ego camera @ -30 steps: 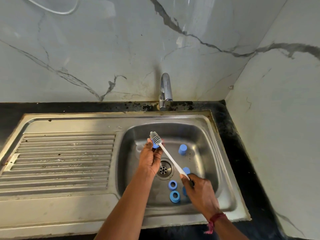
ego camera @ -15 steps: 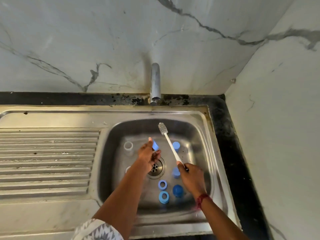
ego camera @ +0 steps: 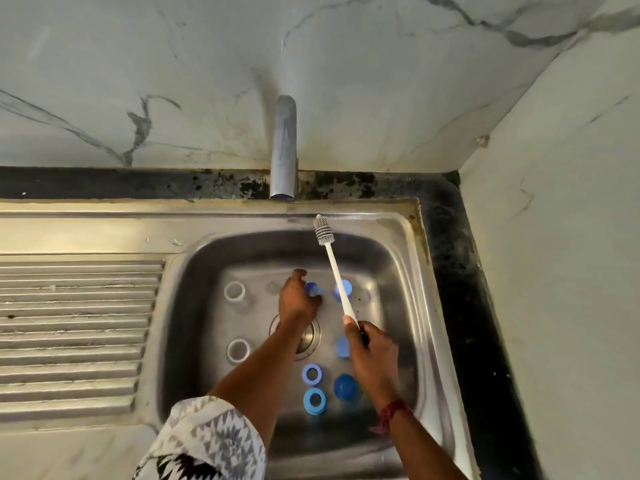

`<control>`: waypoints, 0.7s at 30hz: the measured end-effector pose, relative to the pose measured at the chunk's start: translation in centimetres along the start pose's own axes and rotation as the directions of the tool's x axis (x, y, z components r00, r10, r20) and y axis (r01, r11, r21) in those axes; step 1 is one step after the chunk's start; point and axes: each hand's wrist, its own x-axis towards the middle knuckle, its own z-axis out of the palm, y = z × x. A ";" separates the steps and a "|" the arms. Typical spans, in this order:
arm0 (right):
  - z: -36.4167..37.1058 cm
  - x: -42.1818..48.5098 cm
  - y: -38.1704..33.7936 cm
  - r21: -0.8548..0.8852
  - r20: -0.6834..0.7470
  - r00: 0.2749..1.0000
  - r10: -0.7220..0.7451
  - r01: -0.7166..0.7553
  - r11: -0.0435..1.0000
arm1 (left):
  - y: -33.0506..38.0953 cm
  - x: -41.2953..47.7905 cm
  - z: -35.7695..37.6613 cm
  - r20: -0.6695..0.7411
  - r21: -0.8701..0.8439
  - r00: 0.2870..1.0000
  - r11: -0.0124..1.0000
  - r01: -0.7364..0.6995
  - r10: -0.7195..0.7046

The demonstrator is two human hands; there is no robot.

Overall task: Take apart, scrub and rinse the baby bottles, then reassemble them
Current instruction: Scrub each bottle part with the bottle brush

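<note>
My left hand [ego camera: 296, 300] is low in the steel sink basin [ego camera: 398, 271], its fingers round a small blue bottle part [ego camera: 313, 289] near the basin floor. My right hand [ego camera: 372, 355] grips the handle of a white bottle brush [ego camera: 334, 268], whose grey bristle head points up toward the tap. Two clear bottles [ego camera: 234, 292] [ego camera: 238, 350] stand upright at the basin's left. Two blue rings [ego camera: 312, 373] [ego camera: 314, 400], a dark blue cap [ego camera: 346, 386] and two more blue parts [ego camera: 343, 289] [ego camera: 342, 347] lie on the basin floor.
A steel tap [ego camera: 284, 147] hangs over the basin's back edge, with no water running. The ribbed drainboard [ego camera: 76, 327] lies to the left. The drain [ego camera: 308, 337] sits under my left forearm. Marble walls close the back and right, past a black counter strip [ego camera: 464, 278].
My left hand has come down from the brush head to the basin floor with the blue part. The brush has swung away to the right and upright. The camera has moved closer.
</note>
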 end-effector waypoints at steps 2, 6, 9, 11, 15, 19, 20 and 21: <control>0.1 0.3 0.0 0.020 0.002 1.000 0.000 0.000 1.000 | 0.1 0.3 0.5 -0.032 0.023 0.999 1.000 -0.008 0.009; 0.1 0.5 -0.1 0.029 0.004 1.000 -0.010 0.010 1.000 | -0.2 0.9 1.4 -0.039 0.081 0.999 0.996 -0.031 0.034; 0.0 0.4 0.1 0.038 0.013 1.000 -0.013 0.013 0.999 | -0.6 1.1 1.9 -0.053 0.095 0.998 0.995 -0.037 0.042; 0.0 0.3 0.4 0.065 0.009 1.000 0.005 -0.006 0.998 | -0.7 1.2 2.1 -0.038 0.080 0.998 0.996 -0.046 0.049; -0.3 0.1 0.7 0.088 -0.009 1.000 0.028 -0.027 0.996 | -0.8 1.3 2.2 0.000 0.023 1.000 0.999 -0.030 0.030; -0.4 -0.1 0.6 0.101 -0.010 0.999 0.036 -0.035 0.994 | -0.6 0.6 2.1 -0.006 0.112 0.996 0.990 -0.086 0.087; -0.4 -0.3 0.6 0.101 -0.014 0.999 0.039 -0.037 0.994 | -0.4 0.3 2.0 -0.008 0.171 0.992 0.977 -0.126 0.130; -0.4 -0.3 0.7 0.099 -0.023 0.999 0.039 -0.037 0.994 | -0.2 0.2 2.0 0.009 0.210 0.983 0.961 -0.182 0.184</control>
